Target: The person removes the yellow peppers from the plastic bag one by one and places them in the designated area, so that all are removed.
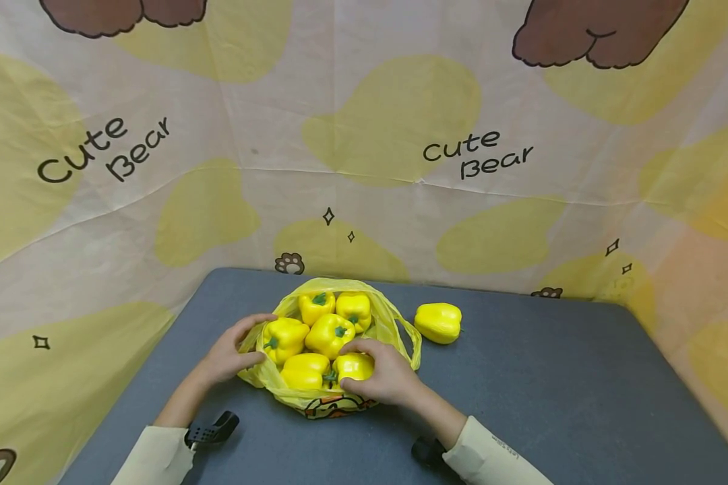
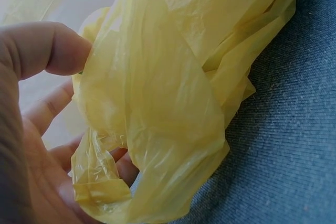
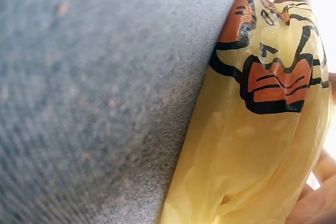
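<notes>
A yellow plastic bag [image 1: 288, 397] stands with its mouth spread wide, holding several yellow bell peppers [image 1: 330, 335] with green stems. On its left side my left hand [image 1: 230, 353] holds the rim; in the left wrist view the thumb [image 2: 65, 51] lies against the thin plastic [image 2: 168, 87] and a folded handle loop hangs over the other fingers. My right hand [image 1: 385, 374] reaches over the front right rim and grips a bell pepper [image 1: 354, 366] inside, thumb and fingers on either side of it. The right wrist view shows the bag's printed front [image 3: 275, 85], hiding most of that hand.
One more bell pepper [image 1: 439, 323] lies on the grey table [image 1: 540, 384], just right of the bag. Behind the table hangs a patterned cloth [image 1: 370, 121] with printed words. A black strap device [image 1: 212, 430] sits at the left wrist and another [image 1: 427, 453] at the right.
</notes>
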The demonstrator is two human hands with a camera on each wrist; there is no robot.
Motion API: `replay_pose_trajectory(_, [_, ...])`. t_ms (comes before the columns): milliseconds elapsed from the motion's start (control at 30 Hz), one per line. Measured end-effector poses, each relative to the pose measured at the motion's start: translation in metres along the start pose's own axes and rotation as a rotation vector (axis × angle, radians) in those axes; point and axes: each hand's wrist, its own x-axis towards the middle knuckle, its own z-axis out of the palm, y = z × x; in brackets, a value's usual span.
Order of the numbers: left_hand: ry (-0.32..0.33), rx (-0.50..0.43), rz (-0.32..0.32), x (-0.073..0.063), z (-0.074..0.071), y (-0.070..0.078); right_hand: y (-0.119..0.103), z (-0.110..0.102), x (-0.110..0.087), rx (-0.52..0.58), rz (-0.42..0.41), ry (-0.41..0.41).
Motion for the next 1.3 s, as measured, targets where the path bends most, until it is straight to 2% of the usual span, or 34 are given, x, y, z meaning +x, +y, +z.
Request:
replay_pose_trajectory(267, [0.002,-0.018,0.023,0.0,0.0,-0.002,-0.004,-0.003,-0.001,0.005,0.007,0.008])
replay_pose_trajectory(767, [0.006,0.004,0.038,0.0,0.001,-0.002,-0.009,-0.009,-0.002,-0.009,0.035,0.047])
replay_pose_trajectory(1000, [0.005,0.007,0.034,0.001,0.001,-0.002,-0.012,-0.012,-0.002,-0.01,0.027,0.074])
replay_pose_trajectory(1300, [0.0,0.013,0.02,0.001,0.001,-0.005,-0.016,-0.018,0.0,0.041,0.033,0.081])
